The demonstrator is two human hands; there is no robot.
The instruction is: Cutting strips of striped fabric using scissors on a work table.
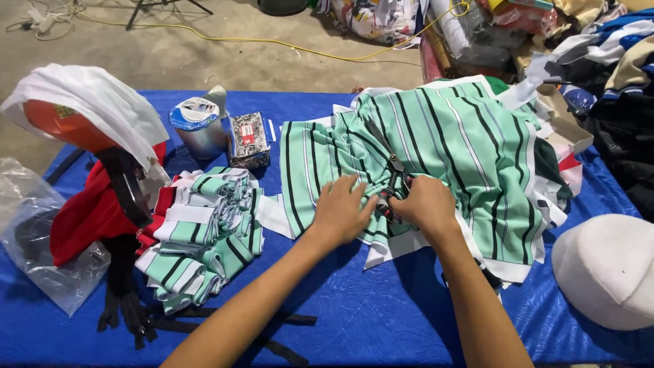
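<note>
A mint-green fabric piece with black and white stripes lies spread across the blue table cover. My left hand presses flat on the fabric's near edge, fingers spread. My right hand grips the handles of a pair of scissors, whose blades point away over the striped cloth. The two hands almost touch.
A pile of folded striped pieces lies to the left, beside red cloth, black straps and a clear plastic bag. A round tin and a small box stand behind. A white cap sits at right.
</note>
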